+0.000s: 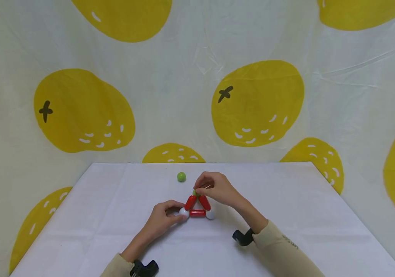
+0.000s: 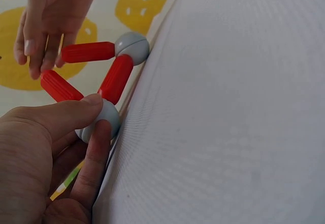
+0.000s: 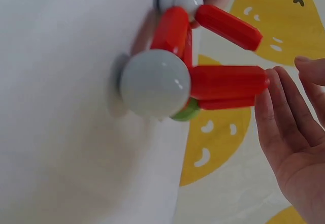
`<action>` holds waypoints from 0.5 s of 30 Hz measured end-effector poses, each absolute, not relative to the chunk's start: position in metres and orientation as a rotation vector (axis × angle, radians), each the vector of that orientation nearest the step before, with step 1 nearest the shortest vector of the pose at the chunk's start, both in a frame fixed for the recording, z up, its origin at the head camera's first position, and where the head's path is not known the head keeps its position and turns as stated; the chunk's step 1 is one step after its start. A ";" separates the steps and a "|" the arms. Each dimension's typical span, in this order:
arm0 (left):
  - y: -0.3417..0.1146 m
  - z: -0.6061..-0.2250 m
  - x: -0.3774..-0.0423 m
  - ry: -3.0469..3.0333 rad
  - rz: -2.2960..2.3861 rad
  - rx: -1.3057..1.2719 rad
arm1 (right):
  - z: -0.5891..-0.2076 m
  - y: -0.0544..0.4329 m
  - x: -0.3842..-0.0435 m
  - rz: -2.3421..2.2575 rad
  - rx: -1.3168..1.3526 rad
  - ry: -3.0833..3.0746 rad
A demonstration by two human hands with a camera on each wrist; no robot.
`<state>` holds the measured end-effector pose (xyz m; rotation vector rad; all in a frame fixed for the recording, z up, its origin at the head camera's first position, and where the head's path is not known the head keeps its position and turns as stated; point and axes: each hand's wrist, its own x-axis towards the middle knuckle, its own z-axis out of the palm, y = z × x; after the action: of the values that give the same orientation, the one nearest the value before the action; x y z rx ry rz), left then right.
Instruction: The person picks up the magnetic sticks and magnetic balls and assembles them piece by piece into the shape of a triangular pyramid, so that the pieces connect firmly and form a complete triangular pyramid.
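Note:
In the head view my left hand pinches a white ball between thumb and fingers. A red rod joins it to a second white ball on its right. From each white ball another red rod rises, the left one and right one with bare upper ends in the left wrist view. My right hand is at the top of these rods, fingers loosely extended and nothing in the palm, its fingertips right by a rod's end in the right wrist view. A green ball shows partly behind that hand.
A loose green ball lies near the far edge of the white-covered table. Behind stands a pale curtain printed with yellow fruit. Black wrist cameras hang beneath both forearms.

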<state>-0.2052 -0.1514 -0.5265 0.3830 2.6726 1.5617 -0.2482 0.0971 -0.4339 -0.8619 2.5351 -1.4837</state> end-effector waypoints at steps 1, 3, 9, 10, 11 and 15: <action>-0.151 -0.526 -0.205 2.671 1.562 0.383 | -0.432 0.099 -0.250 -1.497 -0.853 2.538; -0.151 -0.526 -0.205 2.666 1.560 0.382 | -0.428 0.102 -0.253 -1.525 -0.834 2.542; -0.150 -0.526 -0.205 2.661 1.547 0.388 | -0.425 0.107 -0.272 -1.565 -0.747 2.534; -0.150 -0.526 -0.206 2.661 1.547 0.386 | -0.426 0.108 -0.276 -1.556 -0.744 2.538; -0.150 -0.526 -0.206 2.658 1.552 0.381 | -0.427 0.107 -0.280 -1.538 -0.744 2.544; -0.150 -0.525 -0.206 2.648 1.556 0.341 | -0.435 0.102 -0.297 -1.426 -0.764 2.585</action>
<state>-0.2057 -0.1495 -0.5252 0.3413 2.6483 1.5561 -0.2970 0.1024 -0.4350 -0.7638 2.5854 -1.4260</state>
